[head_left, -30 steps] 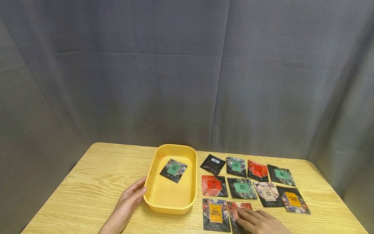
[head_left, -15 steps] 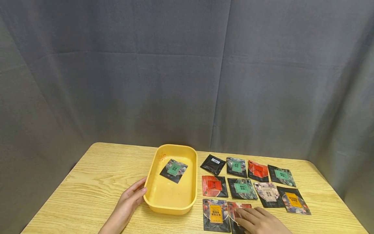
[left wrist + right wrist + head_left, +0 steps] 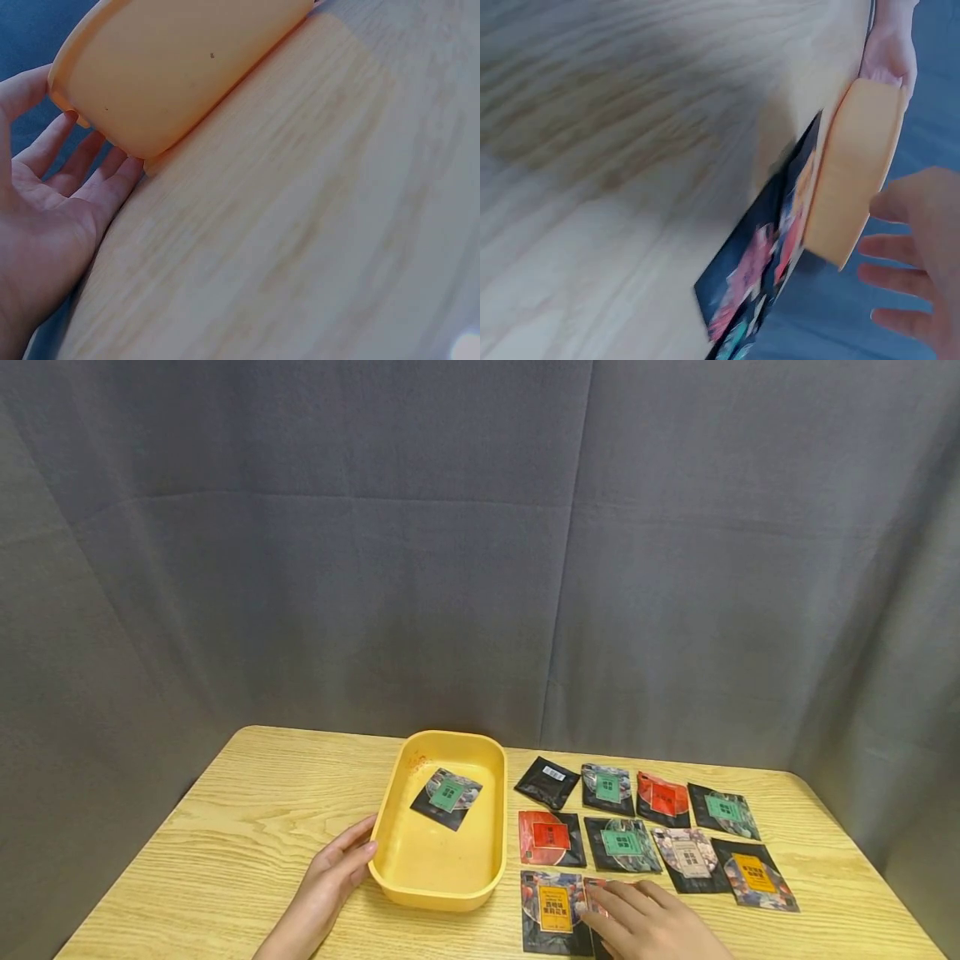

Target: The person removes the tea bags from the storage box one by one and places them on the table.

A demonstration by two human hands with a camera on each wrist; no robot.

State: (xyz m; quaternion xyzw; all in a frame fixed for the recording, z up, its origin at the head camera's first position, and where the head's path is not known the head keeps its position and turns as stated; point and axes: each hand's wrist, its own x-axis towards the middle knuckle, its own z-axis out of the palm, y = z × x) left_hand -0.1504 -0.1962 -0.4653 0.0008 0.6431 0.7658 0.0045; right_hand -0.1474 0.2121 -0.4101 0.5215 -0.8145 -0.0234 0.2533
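A yellow tray (image 3: 438, 860) stands on the table with one green-labelled sachet (image 3: 446, 797) inside. Fingers nearly straight, my left hand (image 3: 330, 877) touches the tray's near left side; the left wrist view shows the fingertips against its outer wall and rim. My right hand (image 3: 648, 918) is over a red-patterned sachet (image 3: 597, 893), mostly covering it, with the fingertips near the right edge of an orange-labelled sachet (image 3: 555, 914). Nothing shows in its grasp, and the right wrist view has its loosely extended fingers (image 3: 896, 281) apart from the sachets. Contact with the covered sachet cannot be told.
Right of the tray lie several more flat sachets in rows, among them a plain black one (image 3: 547, 782), a red one (image 3: 663, 797) and a pink-labelled one (image 3: 690, 860). A grey curtain (image 3: 480, 543) hangs behind the wooden table (image 3: 225, 827).
My right hand has shifted slightly left over the red-patterned sachet, toward the orange-labelled one, covering more of it. The left hand and tray stay put.
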